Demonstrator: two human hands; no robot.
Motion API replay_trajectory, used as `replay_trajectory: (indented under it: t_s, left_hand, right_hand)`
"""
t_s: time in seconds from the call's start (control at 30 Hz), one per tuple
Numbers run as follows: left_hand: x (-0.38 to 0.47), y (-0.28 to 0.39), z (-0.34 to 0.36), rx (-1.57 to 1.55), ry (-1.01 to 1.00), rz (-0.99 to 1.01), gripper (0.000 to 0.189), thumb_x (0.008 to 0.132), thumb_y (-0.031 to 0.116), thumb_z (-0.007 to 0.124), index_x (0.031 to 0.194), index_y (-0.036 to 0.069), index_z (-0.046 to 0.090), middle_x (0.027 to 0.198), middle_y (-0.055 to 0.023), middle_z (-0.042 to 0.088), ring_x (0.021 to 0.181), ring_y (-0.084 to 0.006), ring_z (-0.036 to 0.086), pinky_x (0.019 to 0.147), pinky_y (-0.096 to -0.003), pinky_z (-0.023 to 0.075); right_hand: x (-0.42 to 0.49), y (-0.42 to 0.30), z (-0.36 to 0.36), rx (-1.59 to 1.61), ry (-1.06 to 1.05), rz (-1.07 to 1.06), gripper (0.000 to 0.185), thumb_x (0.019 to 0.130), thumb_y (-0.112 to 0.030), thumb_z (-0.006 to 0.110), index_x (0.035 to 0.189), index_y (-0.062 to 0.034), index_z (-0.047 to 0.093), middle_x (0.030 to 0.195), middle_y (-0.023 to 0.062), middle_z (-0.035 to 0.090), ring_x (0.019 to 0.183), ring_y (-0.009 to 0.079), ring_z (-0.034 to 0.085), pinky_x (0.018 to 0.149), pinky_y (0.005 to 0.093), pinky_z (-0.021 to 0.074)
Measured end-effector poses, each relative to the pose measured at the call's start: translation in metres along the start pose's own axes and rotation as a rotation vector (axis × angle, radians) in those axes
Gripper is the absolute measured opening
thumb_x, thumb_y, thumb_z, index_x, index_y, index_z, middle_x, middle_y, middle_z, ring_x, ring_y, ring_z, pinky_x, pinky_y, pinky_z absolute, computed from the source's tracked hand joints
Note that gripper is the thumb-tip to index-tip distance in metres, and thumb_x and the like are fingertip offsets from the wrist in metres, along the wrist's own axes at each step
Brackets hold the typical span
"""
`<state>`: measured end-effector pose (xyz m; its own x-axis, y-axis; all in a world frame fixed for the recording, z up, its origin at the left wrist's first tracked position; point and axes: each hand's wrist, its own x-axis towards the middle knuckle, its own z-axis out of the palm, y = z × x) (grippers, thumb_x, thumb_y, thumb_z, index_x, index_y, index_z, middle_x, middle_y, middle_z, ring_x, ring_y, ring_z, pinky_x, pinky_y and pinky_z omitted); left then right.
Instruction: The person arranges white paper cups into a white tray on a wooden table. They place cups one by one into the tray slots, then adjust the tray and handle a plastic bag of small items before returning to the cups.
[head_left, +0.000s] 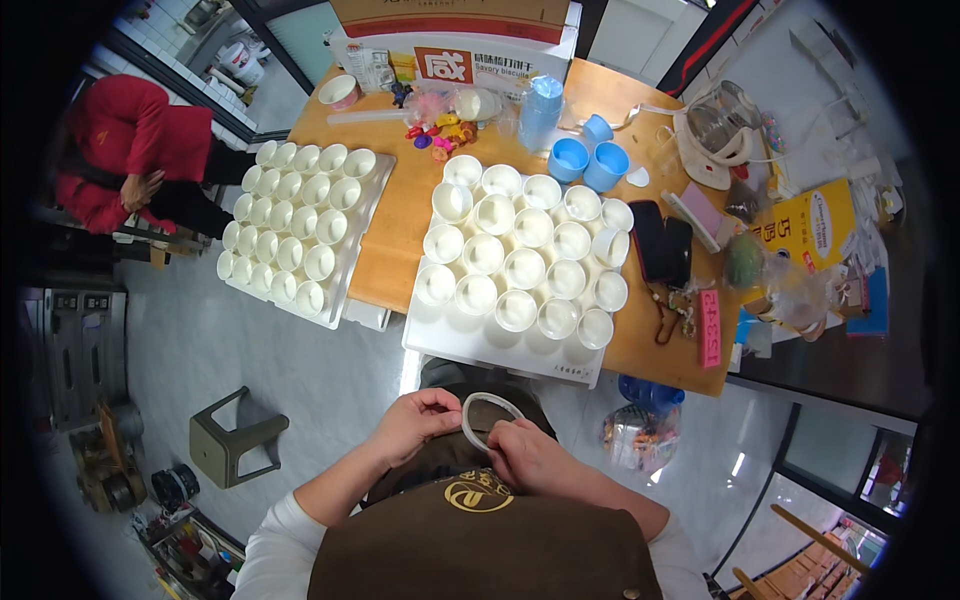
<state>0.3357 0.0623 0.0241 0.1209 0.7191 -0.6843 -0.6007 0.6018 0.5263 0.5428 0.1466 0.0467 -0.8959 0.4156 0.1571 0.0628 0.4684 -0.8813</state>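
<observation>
Above my lap, my right hand (525, 448) grips the lower right side of a thin white ring (474, 433), which looks like a roll of tape. The thumb and fingertips of my left hand (420, 424) are pinched together at the ring's left edge; any thin strip between them is too small to see. Just beyond my hands, rows of white cups (524, 268) stand upright on a white tray (480, 335) that overhangs the table's front edge. A few of these cups lean. To the left, a second white tray (369, 206) bears more white cups (303, 223).
The wooden table (390, 259) also holds blue cups (568, 159), small toys (442, 135), a black case (661, 244), an electric kettle (720, 135) and a biscuit carton (450, 60). A person in red (135, 150) sits at left. A plastic stool (232, 439) stands on the floor.
</observation>
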Motion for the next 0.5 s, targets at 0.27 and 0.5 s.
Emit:
replay_trajectory:
  t_s: [0.27,0.5]
  left_hand:
    - [0.01,-0.007,-0.026,0.183,-0.037,0.196,0.008,0.088,0.0,0.058,0.09,0.004,0.051,0.084,-0.0021,0.054,0.072,-0.0078,0.051,0.066,-0.0207,0.0424]
    - [0.05,0.003,-0.073,0.309,0.267,0.485,0.021,0.083,-0.006,0.06,0.09,0.005,0.044,0.083,-0.004,0.056,0.075,-0.0105,0.056,0.07,-0.0238,0.0478]
  right_hand:
    - [0.01,-0.009,0.015,-0.094,0.046,0.371,0.013,0.084,-0.011,0.061,0.089,-0.0045,0.05,0.066,0.015,0.057,0.061,0.0366,0.056,0.059,0.0456,0.0442]
    - [0.006,0.038,0.009,-0.233,0.113,0.826,0.03,0.084,-0.034,0.062,0.075,-0.0056,0.067,0.068,0.0163,0.062,0.065,0.0356,0.061,0.059,0.0423,0.0476]
